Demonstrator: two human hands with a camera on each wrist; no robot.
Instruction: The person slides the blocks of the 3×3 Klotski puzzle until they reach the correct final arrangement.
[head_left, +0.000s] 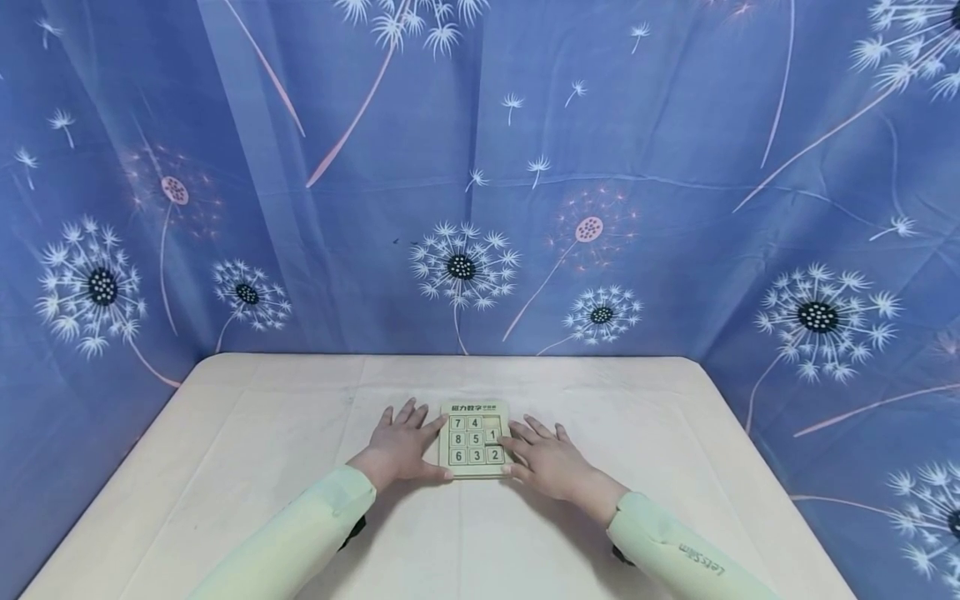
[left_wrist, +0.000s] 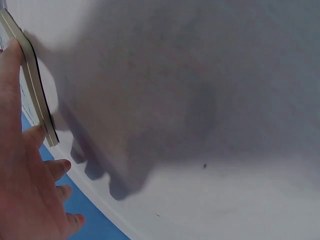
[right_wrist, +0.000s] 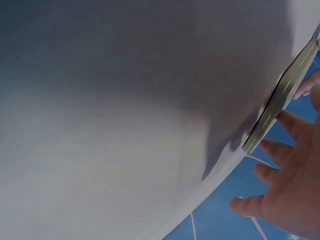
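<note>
A pale number sliding puzzle (head_left: 475,473) lies flat on the table, its heading at the far edge. Its rows read 7, 4 and a gap; 8, 5, 1; then 6, 3, 2. The 1 tile (head_left: 491,435) sits slightly higher than its row, with a dark slit below it. My left hand (head_left: 399,446) is spread at the left side, thumb by the near corner and index finger by the upper edge. From the right, my right hand (head_left: 553,462) touches the 1 tile's edge with a fingertip, its thumb at the frame's lower right. Both hands' other fingers are spread off the puzzle.
The table (head_left: 262,433) has a cream cover and rounded far corners. Blue dandelion-print curtains (head_left: 360,275) enclose it at the back and both sides. Pale green sleeves (head_left: 292,533) cover both forearms.
</note>
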